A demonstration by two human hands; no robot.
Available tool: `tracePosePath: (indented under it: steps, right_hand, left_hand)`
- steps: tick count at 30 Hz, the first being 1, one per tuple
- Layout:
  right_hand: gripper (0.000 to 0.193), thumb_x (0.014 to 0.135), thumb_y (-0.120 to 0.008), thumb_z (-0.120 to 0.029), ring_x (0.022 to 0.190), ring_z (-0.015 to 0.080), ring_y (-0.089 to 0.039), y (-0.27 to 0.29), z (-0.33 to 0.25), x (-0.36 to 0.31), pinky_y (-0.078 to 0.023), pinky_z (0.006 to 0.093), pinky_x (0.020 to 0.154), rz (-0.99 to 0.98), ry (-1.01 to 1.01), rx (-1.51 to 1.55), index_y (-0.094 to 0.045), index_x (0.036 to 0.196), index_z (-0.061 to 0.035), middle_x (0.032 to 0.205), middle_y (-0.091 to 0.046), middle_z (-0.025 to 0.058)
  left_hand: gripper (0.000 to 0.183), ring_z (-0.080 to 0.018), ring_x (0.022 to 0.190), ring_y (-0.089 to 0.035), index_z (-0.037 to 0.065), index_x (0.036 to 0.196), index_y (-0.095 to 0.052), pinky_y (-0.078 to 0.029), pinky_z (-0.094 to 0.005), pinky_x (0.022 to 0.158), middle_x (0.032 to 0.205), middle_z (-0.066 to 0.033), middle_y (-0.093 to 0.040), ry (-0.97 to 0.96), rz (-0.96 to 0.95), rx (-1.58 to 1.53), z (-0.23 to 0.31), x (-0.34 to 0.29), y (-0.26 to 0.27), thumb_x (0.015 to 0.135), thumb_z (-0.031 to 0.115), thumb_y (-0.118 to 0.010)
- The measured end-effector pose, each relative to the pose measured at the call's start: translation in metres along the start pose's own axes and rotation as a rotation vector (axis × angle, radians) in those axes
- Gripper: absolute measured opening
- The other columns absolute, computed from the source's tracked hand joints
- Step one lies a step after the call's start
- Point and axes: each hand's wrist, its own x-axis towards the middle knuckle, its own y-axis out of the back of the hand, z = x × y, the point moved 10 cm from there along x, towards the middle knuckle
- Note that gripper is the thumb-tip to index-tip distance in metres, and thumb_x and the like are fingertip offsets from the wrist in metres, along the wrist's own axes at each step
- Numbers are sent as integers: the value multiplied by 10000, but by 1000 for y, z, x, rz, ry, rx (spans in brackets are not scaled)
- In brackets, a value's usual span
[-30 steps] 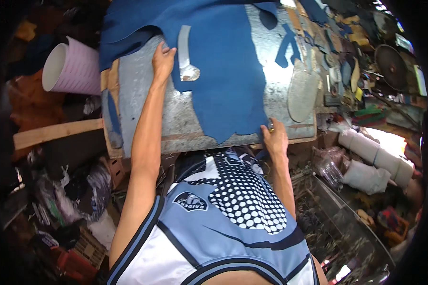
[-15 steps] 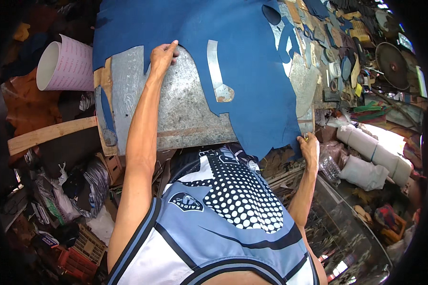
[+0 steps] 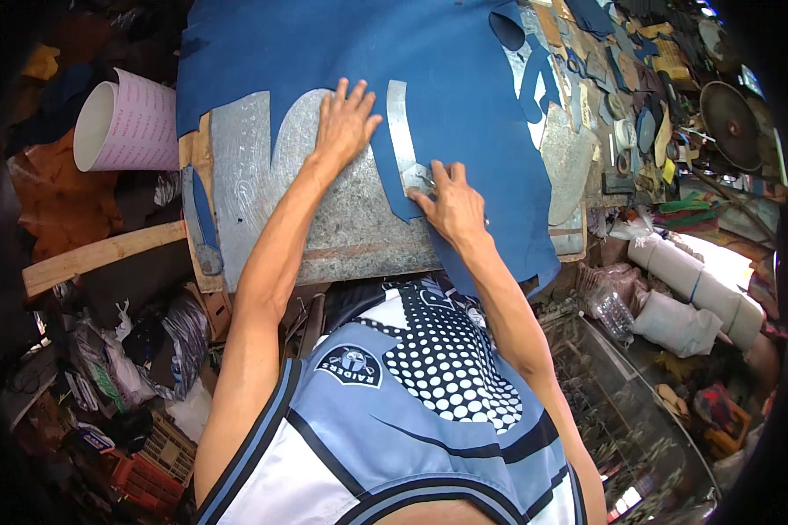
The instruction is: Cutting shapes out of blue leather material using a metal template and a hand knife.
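A large sheet of blue leather-like material [image 3: 490, 131] lies over a metal-topped table [image 3: 350, 219], its near edge cut in curves. My left hand [image 3: 346, 127] rests at one curved edge of the sheet, fingers spread. On the sheet lies a narrow, curved, metal-grey strip [image 3: 399, 122], apparently a template. My right hand [image 3: 453, 208] is at the strip's rounded lower end, with thumb and fingers apart; that end is partly hidden by the fingers. Anything small under the palm cannot be made out.
A rolled pinkish-white sheet [image 3: 140, 122] stands left of the table, above a wooden board [image 3: 105, 254]. Offcuts and tools, including scissors [image 3: 575, 61], crowd the table's right side. A round fan [image 3: 729, 127] and white rolls [image 3: 696, 284] are farther right. Plastic crates [image 3: 149, 472] sit lower left.
My right hand has moved left and up from the sheet's lower right corner to the strip's end. My left hand has shifted right, its fingers going from pinching the edge to spread.
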Motion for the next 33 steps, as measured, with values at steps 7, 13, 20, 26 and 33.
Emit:
tracePosePath:
  steps: [7, 13, 20, 26, 33]
  right_hand:
    - [321, 825, -751, -202, 724, 313, -670, -14, 28, 20, -537, 421, 607, 111, 115, 131, -608, 1047, -20, 956, -625, 171]
    - [146, 894, -654, -83, 592, 73, -522, 12, 76, 18, -438, 238, 517, -36, -321, 847, -650, 1033, -39, 734, -581, -8]
    - [196, 906, -619, -52, 603, 95, -548, -36, 32, 11, -472, 262, 559, -256, -253, 787, -671, 1086, 7, 737, -616, 23]
    - [214, 895, -624, -69, 604, 100, -562, -50, 26, 12, -485, 276, 565, -321, -291, 724, -675, 1085, 16, 776, -648, 53]
    - [257, 877, -646, -137, 895, 396, -647, -23, 8, 1, -514, 451, 775, 4, 33, 344, -686, 1107, -31, 967, -668, 214]
  left_hand:
    - [580, -369, 1467, -249, 48, 1429, -469, -182, -558, 1180, 1569, -153, -328, -57, -156, -182, 68, -113, 4, 963, 377, -572]
    - [453, -335, 1423, -353, 58, 1326, -575, -200, -562, 1176, 1445, -143, -502, -72, -141, -405, 95, -168, 17, 950, 309, -607]
    - [478, -353, 1413, -374, 84, 1322, -593, -255, -556, 1167, 1398, -152, -553, 68, 157, -367, -4, -84, 46, 907, 307, -674]
    - [946, -350, 1496, -169, 168, 1419, -521, -187, -547, 1207, 1586, -101, -312, -148, 16, -220, -15, -34, 3, 675, 711, -739]
    - [990, -334, 1501, -152, 146, 1359, -584, -113, -540, 1228, 1553, -75, -379, -185, -89, -158, -7, -26, 3, 625, 801, -695]
